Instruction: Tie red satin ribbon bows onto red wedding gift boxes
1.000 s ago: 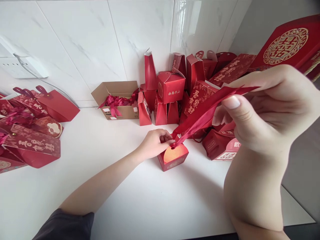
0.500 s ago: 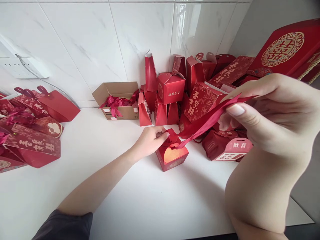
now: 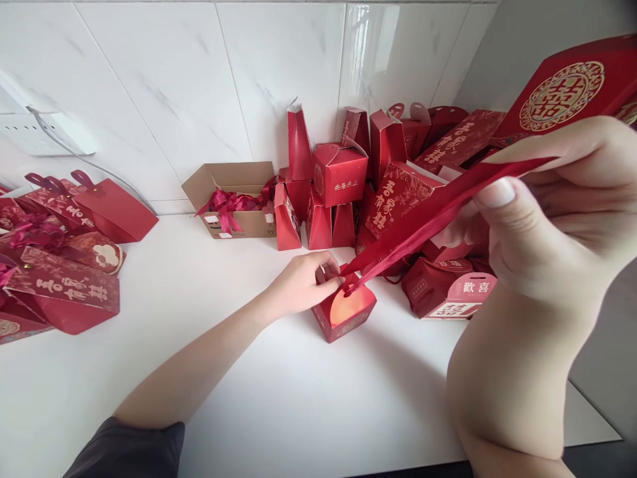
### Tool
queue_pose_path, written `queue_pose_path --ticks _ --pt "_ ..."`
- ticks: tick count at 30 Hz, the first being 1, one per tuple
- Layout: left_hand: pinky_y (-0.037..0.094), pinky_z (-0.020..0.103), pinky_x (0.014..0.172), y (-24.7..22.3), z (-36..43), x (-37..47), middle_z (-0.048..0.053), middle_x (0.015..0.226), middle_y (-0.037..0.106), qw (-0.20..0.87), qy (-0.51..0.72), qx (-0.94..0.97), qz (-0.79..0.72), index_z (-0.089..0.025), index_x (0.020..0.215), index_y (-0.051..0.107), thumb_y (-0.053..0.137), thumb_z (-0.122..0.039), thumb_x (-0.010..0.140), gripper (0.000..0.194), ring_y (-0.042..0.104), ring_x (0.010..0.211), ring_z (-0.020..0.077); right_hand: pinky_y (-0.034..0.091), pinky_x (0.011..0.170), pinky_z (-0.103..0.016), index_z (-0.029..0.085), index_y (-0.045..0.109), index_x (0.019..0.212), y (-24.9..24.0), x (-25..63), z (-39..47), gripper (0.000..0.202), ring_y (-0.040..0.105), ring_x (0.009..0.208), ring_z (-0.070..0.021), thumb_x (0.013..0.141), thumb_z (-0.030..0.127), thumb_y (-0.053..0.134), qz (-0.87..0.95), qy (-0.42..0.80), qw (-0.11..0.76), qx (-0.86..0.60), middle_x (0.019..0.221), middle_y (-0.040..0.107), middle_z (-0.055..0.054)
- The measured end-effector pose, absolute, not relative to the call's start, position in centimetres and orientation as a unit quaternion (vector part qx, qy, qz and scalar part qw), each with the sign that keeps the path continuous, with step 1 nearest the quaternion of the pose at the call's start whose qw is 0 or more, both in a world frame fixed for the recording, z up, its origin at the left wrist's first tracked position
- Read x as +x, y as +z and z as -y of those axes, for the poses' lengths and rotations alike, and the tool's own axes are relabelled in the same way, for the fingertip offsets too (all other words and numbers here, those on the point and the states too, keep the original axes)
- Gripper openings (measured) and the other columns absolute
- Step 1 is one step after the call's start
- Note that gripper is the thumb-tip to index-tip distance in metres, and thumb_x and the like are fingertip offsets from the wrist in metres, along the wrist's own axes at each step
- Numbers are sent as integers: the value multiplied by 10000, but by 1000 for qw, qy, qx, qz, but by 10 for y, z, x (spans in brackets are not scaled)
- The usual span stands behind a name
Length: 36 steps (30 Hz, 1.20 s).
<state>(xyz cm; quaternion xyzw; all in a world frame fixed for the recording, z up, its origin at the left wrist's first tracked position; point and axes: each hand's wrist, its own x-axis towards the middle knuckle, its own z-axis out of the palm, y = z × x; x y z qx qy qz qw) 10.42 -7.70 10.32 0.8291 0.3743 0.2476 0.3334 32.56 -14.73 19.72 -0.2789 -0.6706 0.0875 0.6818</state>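
Observation:
A small red box [image 3: 348,318] with an orange rounded flap stands on the white table [image 3: 279,398], near the middle of the view. At its top left edge, my left hand [image 3: 306,282] pinches the upper part of the box; its fingertips partly cover what they grip. A red ribbon [image 3: 413,232] runs from the top of the box up to the right, pulled taut. The ribbon's upper end is pinched between thumb and fingers of my right hand [image 3: 537,199], raised close to the camera.
Behind the box stand several red boxes [image 3: 341,176] against the tiled wall. An open cardboard box [image 3: 249,226] holds ribbons. More red gift boxes [image 3: 74,285] lie at the left. A pink-flapped box [image 3: 448,289] sits behind my right hand.
My right hand has moved right and slightly up, drawing the ribbon out straighter. My left hand has shifted slightly right at the box top.

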Motion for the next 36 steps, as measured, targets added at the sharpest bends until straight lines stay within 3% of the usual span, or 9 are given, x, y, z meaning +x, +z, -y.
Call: queue_pose_path --ticks 5,7,11,15,20,24,29,36 --pt "459 290 708 111 81 103 6 935 676 352 219 841 -349 -223 986 631 486 -232 888 175 604 777 156 404 413 -390 271 727 884 197 322 145 150 579 535 -177 836 136 683 692 48 648 -315 714 627 -17" --pt "473 305 759 116 83 103 13 1016 675 365 218 846 -322 -240 1066 610 552 -289 878 203 618 849 173 418 409 -384 265 726 882 196 324 144 156 582 527 -170 831 124 683 704 58 636 -311 710 626 -15" --pt "482 361 851 123 86 105 41 1101 659 329 185 874 -305 -253 1127 583 787 -347 681 500 613 1003 247 405 400 -378 264 741 887 195 326 143 187 564 499 -161 812 101 687 708 77 637 -295 699 632 -12" --pt "490 392 878 121 85 103 66 1188 630 318 165 875 -326 -256 1187 562 808 -380 642 610 603 1031 268 352 382 -382 262 762 914 195 322 143 229 513 448 -172 800 89 663 697 90 665 -252 590 597 -3" --pt "503 326 820 111 79 100 54 1149 647 368 179 854 -321 -250 1174 597 639 -257 795 381 621 919 195 325 361 -376 243 763 887 196 325 147 203 493 428 -173 784 95 670 709 122 651 -243 588 608 -19" --pt "484 287 761 100 74 104 43 974 678 356 240 834 -347 -199 964 700 529 -200 852 204 613 819 165 413 389 -345 215 726 863 196 333 146 161 556 480 -163 785 80 688 759 161 566 -277 624 618 -11" --pt "482 262 744 97 72 107 32 898 702 372 274 806 -369 -184 850 729 519 -210 865 213 640 839 171 490 429 -268 192 690 861 197 337 139 87 598 532 -126 808 126 705 797 166 493 -308 655 618 11" --pt "496 260 734 96 70 103 17 881 711 397 260 801 -365 -176 853 709 573 -116 745 183 619 744 140 438 392 -278 173 696 834 198 337 142 89 559 487 -119 815 88 681 780 188 539 -258 614 611 3"
